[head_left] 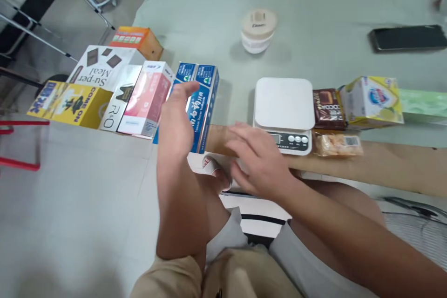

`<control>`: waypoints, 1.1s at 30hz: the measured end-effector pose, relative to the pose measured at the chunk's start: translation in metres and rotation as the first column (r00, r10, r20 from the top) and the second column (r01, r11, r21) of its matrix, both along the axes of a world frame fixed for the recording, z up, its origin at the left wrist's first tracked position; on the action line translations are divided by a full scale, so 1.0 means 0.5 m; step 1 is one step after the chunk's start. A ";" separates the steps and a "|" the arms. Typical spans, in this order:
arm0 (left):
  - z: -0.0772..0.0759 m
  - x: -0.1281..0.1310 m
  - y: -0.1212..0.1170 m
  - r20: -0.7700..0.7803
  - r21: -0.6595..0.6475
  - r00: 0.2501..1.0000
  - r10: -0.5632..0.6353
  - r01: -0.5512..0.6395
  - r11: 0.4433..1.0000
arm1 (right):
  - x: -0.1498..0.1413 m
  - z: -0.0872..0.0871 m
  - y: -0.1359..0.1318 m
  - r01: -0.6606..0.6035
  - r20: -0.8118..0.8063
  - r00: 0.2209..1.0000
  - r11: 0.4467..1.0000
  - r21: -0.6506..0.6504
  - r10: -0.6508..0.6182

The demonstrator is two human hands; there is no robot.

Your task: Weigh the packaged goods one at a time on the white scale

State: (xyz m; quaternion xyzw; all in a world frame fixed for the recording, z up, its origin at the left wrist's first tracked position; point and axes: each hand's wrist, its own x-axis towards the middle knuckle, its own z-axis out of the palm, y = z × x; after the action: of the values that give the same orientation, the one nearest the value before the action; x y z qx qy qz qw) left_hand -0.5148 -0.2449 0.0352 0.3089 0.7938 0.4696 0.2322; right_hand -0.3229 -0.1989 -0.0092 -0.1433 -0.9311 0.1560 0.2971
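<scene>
Blue toothpaste boxes stand left of the white scale on the table, ending a row with a pink box and a silver box. The left hand overlaps them, its grip on either impossible to confirm; the right hand, fingers slightly apart and visibly holding nothing, is beside the scale's near left corner. By layout, the row left of the scale appears largely formed, whereas the cocoa pack, right of the scale, lies outside it.
</scene>
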 end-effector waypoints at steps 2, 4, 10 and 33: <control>-0.003 0.001 -0.015 0.029 -0.022 0.999 -0.026 0.026 0.999 | -0.040 -0.016 -0.024 -0.071 0.096 0.993 0.997 -0.036 0.074; -0.002 0.003 -0.026 0.043 -0.051 0.998 -0.048 0.050 0.997 | -0.071 -0.029 -0.040 -0.126 0.156 0.979 0.990 -0.065 0.134; 0.006 -0.006 -0.041 0.091 -0.040 0.994 -0.068 0.072 0.997 | -0.118 -0.041 -0.050 -0.173 0.183 0.964 0.978 -0.117 0.192; 0.020 -0.073 -0.136 -0.299 -0.172 0.939 0.172 -0.230 0.958 | -0.286 0.031 -0.087 -0.003 0.339 0.936 0.965 -0.264 0.096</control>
State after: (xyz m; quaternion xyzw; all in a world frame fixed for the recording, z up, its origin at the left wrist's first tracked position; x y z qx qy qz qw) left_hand -0.5512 -0.3128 0.0453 0.2639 0.8901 0.3584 0.0981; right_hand -0.4658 -0.2422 0.0064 -0.1826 -0.9438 0.2558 0.1021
